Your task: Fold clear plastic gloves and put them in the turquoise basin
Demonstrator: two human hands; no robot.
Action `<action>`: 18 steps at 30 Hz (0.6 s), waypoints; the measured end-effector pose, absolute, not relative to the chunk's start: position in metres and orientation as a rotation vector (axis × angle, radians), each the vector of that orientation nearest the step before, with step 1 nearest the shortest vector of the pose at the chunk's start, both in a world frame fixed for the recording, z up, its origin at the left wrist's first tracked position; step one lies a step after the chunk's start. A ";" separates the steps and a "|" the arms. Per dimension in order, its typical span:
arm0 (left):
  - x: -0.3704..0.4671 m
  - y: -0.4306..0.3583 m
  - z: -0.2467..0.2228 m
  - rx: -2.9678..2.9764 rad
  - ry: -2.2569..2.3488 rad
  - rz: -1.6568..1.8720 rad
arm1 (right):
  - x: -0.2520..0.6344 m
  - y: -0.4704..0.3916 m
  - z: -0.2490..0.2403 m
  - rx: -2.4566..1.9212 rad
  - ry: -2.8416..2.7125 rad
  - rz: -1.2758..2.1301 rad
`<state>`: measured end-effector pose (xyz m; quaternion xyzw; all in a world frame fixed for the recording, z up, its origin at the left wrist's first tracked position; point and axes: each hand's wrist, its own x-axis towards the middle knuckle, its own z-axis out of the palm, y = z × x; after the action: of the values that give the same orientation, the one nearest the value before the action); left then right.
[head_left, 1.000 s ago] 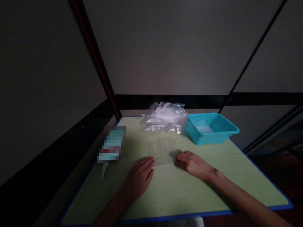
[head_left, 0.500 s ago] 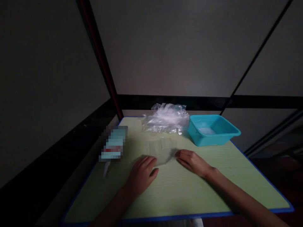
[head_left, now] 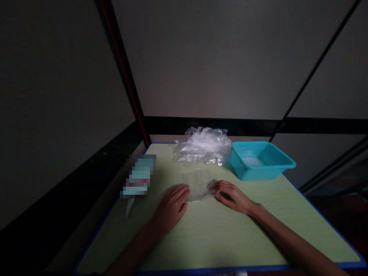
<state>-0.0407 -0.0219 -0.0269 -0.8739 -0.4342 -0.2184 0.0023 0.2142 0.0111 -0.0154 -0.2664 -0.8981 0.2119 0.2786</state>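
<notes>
My left hand (head_left: 171,207) lies flat on the pale green counter (head_left: 218,237), fingers loose, their tips on the near left corner of a small clear plastic bag (head_left: 197,185). My right hand (head_left: 230,194) rests at the bag's near right edge, fingers curled lightly over it; I cannot tell whether they pinch the film or only press it. The bag lies flat mid-counter, between both hands and just beyond them. Behind it sits a crumpled heap of clear plastic bags (head_left: 202,146), and to the right of that a turquoise tub (head_left: 260,160). A blurred packet (head_left: 138,176) lies at the left edge. I judge I am steadying the single bag; the next move calls for a gentle two-hand grip on its thin, slippery film.
</notes>
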 end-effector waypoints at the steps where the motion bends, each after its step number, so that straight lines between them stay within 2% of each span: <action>1: -0.042 -0.021 -0.027 -2.766 -1.348 -0.649 | 0.214 0.011 -0.016 -0.719 -2.404 0.572; 7: -0.053 -0.010 -0.023 -2.955 -1.254 -0.413 | 0.216 0.013 -0.017 -0.716 -2.439 0.519; 18: -0.064 0.008 -0.017 -3.081 -1.080 -0.141 | 0.221 0.029 -0.012 -0.488 -2.881 0.191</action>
<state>-0.0638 0.0084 -0.0167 -0.9409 -0.3300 -0.0431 -0.0630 0.2213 0.0291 -0.0123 -0.1659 -0.9782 0.0649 0.1064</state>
